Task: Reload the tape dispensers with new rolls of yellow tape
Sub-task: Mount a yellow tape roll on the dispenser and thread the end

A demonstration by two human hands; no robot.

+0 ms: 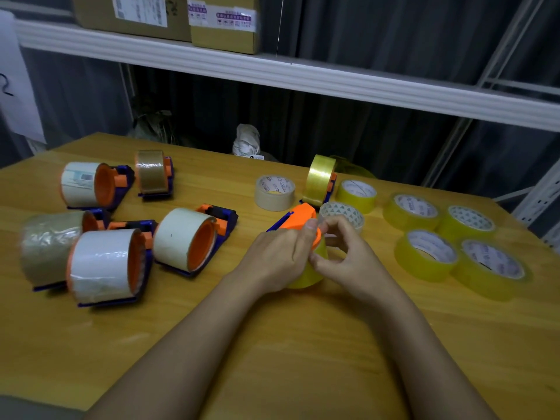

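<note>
An orange and blue tape dispenser (298, 220) with a yellow tape roll (306, 275) on it sits at the table's middle. My left hand (277, 257) grips the dispenser and roll from the left, thumb on the orange hub. My right hand (345, 256) pinches at the roll's right side with curled fingers. Several loose yellow rolls (427, 254) lie to the right. Another dispenser (321, 180) loaded with yellow tape stands upright behind my hands.
Several dispensers with white, beige or clear tape (188, 237) lie at the left of the wooden table (272, 344). A beige roll (274, 192) and a clear roll (342, 212) rest behind my hands. A white shelf (272, 71) with cardboard boxes runs overhead.
</note>
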